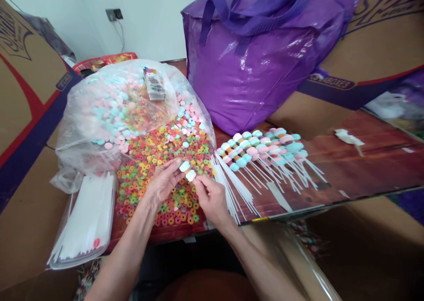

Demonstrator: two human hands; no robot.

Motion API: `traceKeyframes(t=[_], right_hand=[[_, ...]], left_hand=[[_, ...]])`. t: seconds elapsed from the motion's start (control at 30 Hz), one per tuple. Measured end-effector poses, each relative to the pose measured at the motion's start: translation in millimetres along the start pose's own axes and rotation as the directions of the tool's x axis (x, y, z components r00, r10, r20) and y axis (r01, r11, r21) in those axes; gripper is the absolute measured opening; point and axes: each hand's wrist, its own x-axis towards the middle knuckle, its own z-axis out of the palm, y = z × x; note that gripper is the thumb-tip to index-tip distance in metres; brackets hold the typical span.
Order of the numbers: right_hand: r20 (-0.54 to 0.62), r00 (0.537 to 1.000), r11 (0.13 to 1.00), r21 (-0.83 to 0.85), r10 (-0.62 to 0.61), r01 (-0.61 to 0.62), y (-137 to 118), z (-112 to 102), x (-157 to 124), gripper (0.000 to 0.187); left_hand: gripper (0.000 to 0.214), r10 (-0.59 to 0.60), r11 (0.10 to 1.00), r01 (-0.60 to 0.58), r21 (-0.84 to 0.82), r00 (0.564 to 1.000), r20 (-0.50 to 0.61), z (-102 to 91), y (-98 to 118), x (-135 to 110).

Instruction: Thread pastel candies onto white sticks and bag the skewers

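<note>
A short candy skewer (187, 171) of pale blue and white marshmallows with an orange ring between them is held between my two hands. My left hand (163, 181) pinches its upper end with thumb and fingers. My right hand (211, 199) is closed at its lower end, where the stick is hidden by the fingers. Below spreads a pile of colourful gummy rings (142, 168). Right of my right hand lies a fan of bare white sticks (232, 188), and beyond it rows of finished-looking marshmallow skewers (265, 148).
Behind the rings, a clear plastic bag (99, 93) covers pink and blue marshmallows (185, 108). A plastic pack of white sticks (88, 217) lies at the left edge of the table (380, 159). A large purple bag (258, 66) and cardboard boxes (380, 49) stand behind.
</note>
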Motion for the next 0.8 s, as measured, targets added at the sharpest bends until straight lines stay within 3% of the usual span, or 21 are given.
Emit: traceKeyframes(t=[0.3, 0.4, 0.47, 0.53, 0.6, 0.63, 0.7, 0.73, 0.8], right_hand=[[-0.023, 0.998, 0.995, 0.073, 0.066, -0.064, -2, 12, -2, 0.026], [-0.054, 0.992, 0.983, 0.149, 0.115, -0.106, 2, 10, 1, 0.03], [-0.085, 0.984, 0.973, 0.187, 0.155, -0.137, 4, 5, 4, 0.032], [-0.123, 0.973, 0.965, 0.204, 0.193, -0.166, 7, 0, 6, 0.032], [-0.151, 0.963, 0.958, 0.214, 0.225, -0.191, 9, -4, 7, 0.033], [-0.152, 0.959, 0.954, 0.22, 0.238, -0.202, 9, -5, 7, 0.032], [-0.14, 0.958, 0.948, 0.234, 0.251, -0.214, 11, -5, 6, 0.032], [-0.129, 0.959, 0.946, 0.242, 0.254, -0.217, 11, -4, 5, 0.032], [-0.103, 0.961, 0.94, 0.257, 0.256, -0.223, 13, -2, 4, 0.032]], left_hand=[[0.038, 0.002, 1.0, -0.002, 0.002, 1.0, -0.002, 8.0, -18, -15], [0.043, 0.026, 0.99, -0.03, 0.141, 0.999, 0.03, 14.9, -10, -9], [0.04, 0.137, 0.931, -0.144, 0.334, 0.99, 0.046, 19.1, 0, 6], [0.033, 0.328, 0.741, -0.297, 0.602, 0.943, 0.061, 22.0, 11, 28], [0.024, 0.49, 0.376, -0.359, 0.854, 0.86, 0.146, 23.7, 20, 54], [0.025, 0.511, 0.178, -0.346, 0.921, 0.833, 0.214, 24.2, 23, 65], [0.03, 0.471, -0.13, -0.29, 0.948, 0.824, 0.316, 24.7, 24, 83], [0.031, 0.44, -0.23, -0.264, 0.937, 0.83, 0.342, 24.6, 24, 89], [0.032, 0.402, -0.334, -0.24, 0.911, 0.838, 0.368, 23.3, 21, 94]])
